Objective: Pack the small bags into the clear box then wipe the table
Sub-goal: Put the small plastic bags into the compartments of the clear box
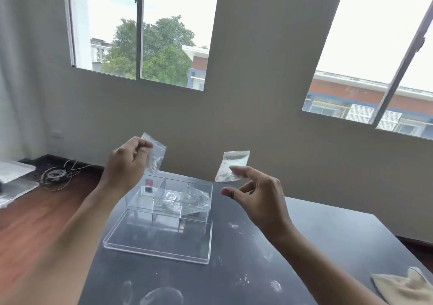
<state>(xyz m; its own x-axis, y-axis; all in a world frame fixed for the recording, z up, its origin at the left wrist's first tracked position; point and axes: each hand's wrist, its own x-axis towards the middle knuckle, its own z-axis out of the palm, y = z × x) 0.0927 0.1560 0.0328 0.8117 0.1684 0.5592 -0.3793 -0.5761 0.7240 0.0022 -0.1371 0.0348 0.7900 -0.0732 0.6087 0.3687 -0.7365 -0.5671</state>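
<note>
Left hand (127, 161) pinches a small clear zip bag (156, 156); right hand (255, 195), fingers spread, touches another clear bag (232, 166) above the divided clear plastic box (168, 199).

Clear glossy plastic box (168, 197); matt dark table (304, 246).

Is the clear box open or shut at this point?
Open. The clear box has no cover on it; its lid lies flat on the table in front, and small bags already sit in its compartments.

The beige cloth (407, 287) is cut off at the lower right corner; the bags' contents are too blurred to identify.
</note>
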